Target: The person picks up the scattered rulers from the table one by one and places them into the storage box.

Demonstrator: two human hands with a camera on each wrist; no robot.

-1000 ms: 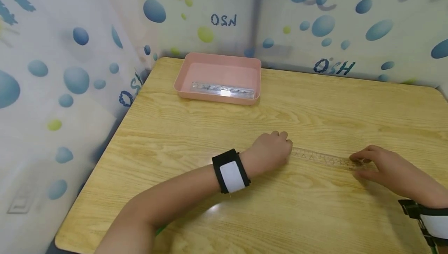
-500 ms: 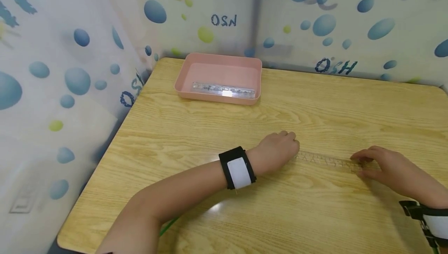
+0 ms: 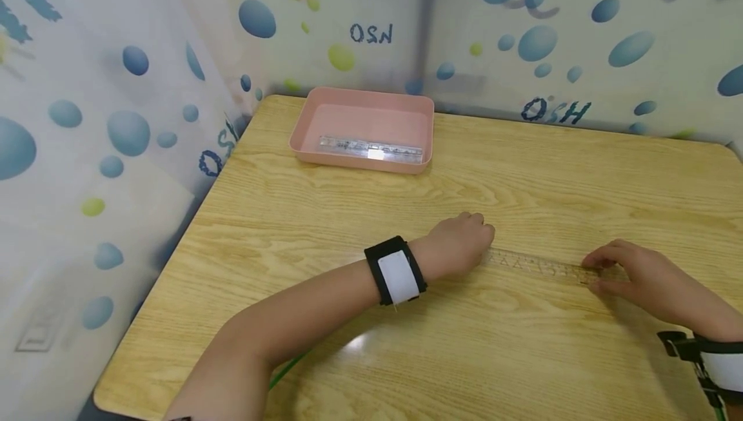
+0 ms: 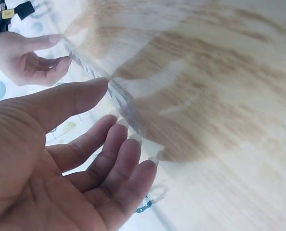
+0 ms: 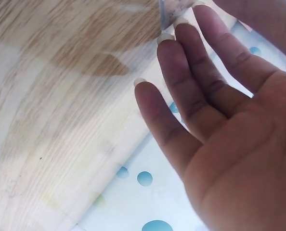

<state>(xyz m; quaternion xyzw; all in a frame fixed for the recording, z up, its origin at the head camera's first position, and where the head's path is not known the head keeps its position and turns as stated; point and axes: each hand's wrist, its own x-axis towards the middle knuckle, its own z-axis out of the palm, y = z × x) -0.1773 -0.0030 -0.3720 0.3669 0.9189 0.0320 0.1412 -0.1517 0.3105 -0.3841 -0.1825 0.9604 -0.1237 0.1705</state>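
Note:
A clear plastic ruler lies along the wood-grain table, with printed markings showing between the two hands. My left hand pinches its left end, thumb on one long edge and fingertips on the other; the left wrist view shows the ruler between them, right at the tabletop. At the right end, thumb and forefinger of my right hand hold the ruler by its edges. Only a corner of the ruler appears in the right wrist view, by the fingertips. The hands cover both ends.
A pink tray stands at the back left of the table, and a clear ruler-like strip lies inside it. Walls with a blue bubble pattern border the table at the back and left.
My left hand has slid slightly to the right along the ruler's left end. My right hand stays almost in place, still holding the ruler.

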